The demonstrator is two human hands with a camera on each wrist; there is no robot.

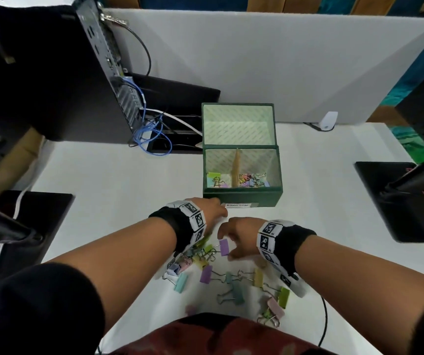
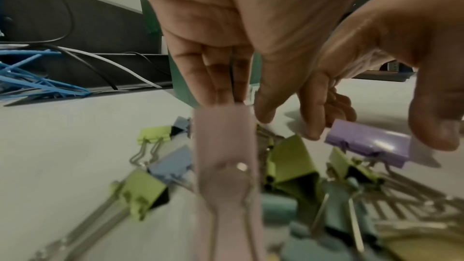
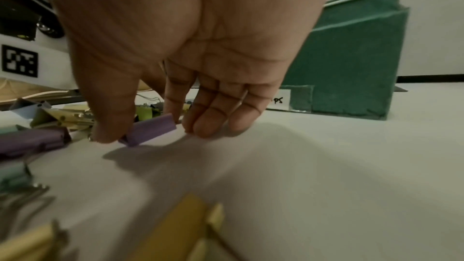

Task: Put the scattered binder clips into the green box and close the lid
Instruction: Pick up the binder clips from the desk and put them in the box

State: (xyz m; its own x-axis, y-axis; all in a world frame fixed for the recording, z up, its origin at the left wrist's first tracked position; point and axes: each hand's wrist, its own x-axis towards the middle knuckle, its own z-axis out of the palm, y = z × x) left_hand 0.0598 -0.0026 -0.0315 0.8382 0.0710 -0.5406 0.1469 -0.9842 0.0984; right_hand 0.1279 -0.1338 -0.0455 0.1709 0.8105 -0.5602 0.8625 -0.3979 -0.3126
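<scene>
The green box (image 1: 241, 196) stands open on the white table, its lid (image 1: 239, 124) tipped up behind it. A card divider splits it, and pastel binder clips lie in both halves. Several more clips (image 1: 231, 283) are scattered in front of me. My right hand (image 1: 225, 246) pinches a purple clip (image 1: 224, 248) between thumb and fingers just above the table, as the right wrist view shows at the purple clip (image 3: 153, 128). My left hand (image 1: 222, 211) hovers near the box front. In the left wrist view a pink clip (image 2: 226, 146) hangs from its fingertips (image 2: 220, 94).
A black computer tower (image 1: 52, 73) with blue and white cables (image 1: 152, 129) stands at the back left. Black monitor bases sit at the left (image 1: 26, 226) and right (image 1: 397, 201). A white partition (image 1: 257, 60) closes the back. The near table edge is by my lap.
</scene>
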